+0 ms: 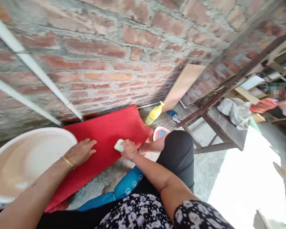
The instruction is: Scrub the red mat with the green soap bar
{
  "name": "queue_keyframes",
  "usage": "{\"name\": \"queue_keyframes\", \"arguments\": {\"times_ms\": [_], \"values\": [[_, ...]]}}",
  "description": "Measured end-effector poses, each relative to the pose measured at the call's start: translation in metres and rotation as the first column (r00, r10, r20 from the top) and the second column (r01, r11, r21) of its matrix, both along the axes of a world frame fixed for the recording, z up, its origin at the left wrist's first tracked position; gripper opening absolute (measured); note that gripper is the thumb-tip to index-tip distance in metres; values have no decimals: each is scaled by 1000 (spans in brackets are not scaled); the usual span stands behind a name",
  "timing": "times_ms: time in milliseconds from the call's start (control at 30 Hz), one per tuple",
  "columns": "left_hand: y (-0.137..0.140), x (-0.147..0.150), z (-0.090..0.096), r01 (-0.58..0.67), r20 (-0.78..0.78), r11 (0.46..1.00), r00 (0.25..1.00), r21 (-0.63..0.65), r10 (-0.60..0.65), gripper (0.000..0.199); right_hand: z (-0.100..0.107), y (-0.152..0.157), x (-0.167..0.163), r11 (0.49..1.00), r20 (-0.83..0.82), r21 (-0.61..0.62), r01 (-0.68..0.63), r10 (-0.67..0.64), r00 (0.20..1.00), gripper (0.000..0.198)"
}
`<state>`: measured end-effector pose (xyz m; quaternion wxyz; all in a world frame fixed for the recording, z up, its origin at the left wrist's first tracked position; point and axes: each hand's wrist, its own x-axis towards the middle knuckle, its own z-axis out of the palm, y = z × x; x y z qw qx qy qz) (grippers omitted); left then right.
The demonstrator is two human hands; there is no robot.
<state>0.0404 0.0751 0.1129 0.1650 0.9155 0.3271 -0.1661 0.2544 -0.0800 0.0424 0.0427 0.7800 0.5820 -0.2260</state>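
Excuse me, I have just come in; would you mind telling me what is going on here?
A person has a pale green bar, probably soap, in the right hand, at the red cloth spread out in front of them. The left hand is open and holds nothing visible; whether it touches the cloth is hard to tell. A large white basin stands beside the cloth on the person's left, and a yellow bottle lies beyond its other end, near the brick wall.

The left hand [83, 151] is palm-down (fingers slightly parted), the right hand [129, 149] gripping.
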Motion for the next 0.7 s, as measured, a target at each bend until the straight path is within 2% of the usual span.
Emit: {"name": "queue_keyframes", "arguments": {"times_ms": [67,133,167,233,333,400,467,533,600,633,700], "values": [[-19,16,-24,-10,63,1000,998,-4,10,53,-10,6,-11,991,-53,18,-133,134,990,50],[-39,28,-48,-100,41,995,994,-3,100,60,-15,6,-1,989,-78,19,-146,147,986,52],[-47,31,-59,-163,3,987,987,-1,163,63,-14,3,10,995,-76,5,-99,99,992,53],[-60,31,-77,-235,-69,972,970,3,235,67,-7,-5,40,997,-33,-29,76,-77,997,54],[-72,22,-92,-257,-142,966,956,9,256,70,4,-10,78,936,68,-25,351,-349,935,49],[-74,17,-94,-280,-171,959,944,35,281,74,5,-2,84,907,88,27,420,-420,903,49],[-76,16,-93,-286,-177,955,939,74,295,81,1,11,70,935,66,68,348,-353,933,50],[-77,17,-92,-306,-206,946,924,107,322,87,-5,23,46,980,26,86,182,-185,982,50],[-78,18,-91,-328,-253,939,904,101,343,93,-10,30,25,995,-7,90,34,-34,999,51],[-79,18,-91,-338,-274,937,896,91,350,95,-12,31,20,996,-17,84,-3,4,1000,51],[-80,16,-91,-360,-297,929,882,80,367,97,-16,30,25,998,-15,55,19,-18,1000,50]]}}
